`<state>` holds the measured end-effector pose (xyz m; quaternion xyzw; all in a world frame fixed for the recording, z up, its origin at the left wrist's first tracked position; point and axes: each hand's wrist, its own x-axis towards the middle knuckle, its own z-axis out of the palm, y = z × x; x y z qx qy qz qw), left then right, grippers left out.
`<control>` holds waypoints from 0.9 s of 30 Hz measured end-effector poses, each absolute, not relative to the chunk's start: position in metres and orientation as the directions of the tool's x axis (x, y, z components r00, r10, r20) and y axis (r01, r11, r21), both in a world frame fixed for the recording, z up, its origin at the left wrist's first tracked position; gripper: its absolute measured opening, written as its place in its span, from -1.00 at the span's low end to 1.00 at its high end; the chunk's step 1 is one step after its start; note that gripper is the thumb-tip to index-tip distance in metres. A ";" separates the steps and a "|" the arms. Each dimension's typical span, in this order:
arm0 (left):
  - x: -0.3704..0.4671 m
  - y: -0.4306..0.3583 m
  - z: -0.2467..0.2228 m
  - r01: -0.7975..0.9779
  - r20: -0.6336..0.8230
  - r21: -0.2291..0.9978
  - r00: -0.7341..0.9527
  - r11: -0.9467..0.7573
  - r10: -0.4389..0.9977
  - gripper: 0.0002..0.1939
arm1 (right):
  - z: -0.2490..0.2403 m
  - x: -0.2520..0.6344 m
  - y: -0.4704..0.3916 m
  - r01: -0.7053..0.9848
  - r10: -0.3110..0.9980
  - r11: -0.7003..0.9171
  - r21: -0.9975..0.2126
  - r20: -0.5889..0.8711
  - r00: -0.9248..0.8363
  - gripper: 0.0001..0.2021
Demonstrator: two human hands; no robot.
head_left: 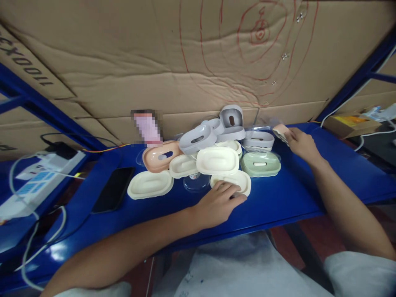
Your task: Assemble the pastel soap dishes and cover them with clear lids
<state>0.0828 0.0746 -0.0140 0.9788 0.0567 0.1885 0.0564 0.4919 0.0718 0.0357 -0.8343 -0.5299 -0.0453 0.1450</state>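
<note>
My left hand (218, 203) rests with its fingers apart on the near edge of a cream oval tray (244, 180). At the right, my right hand (298, 142) is closed on a small beige piece (281, 131), held above the table. Another cream tray (218, 161) lies just behind my left hand, with one more cream tray (150, 184) to the left. A green oval dish (260, 164) with a clear cover is between the two hands. Behind are grey oval dishes (198, 138) in a pile and a peach dish (161, 156).
A black phone (114, 189) lies on the blue table (278, 202) at the left. Beyond it are a white power strip (43, 181) and loose cables. Cardboard (139, 53) stands along the back. An open carton (352, 123) is at the far right.
</note>
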 end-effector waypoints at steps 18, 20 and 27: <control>0.082 0.076 -0.014 0.038 0.419 0.122 0.904 -0.992 0.086 -0.53 | 0.041 0.448 0.072 0.974 0.608 -0.027 -0.225 0.770 0.195 -0.57; 0.081 0.075 -0.012 0.020 0.420 0.098 0.905 -0.995 0.059 -0.53 | 0.041 0.453 0.070 0.947 0.608 -0.015 -0.320 0.749 0.263 -0.69; 0.083 0.075 -0.009 0.022 0.408 0.129 0.910 -0.991 0.073 -0.58 | 0.031 0.471 0.078 0.829 0.737 -0.012 -0.560 0.554 0.386 -0.69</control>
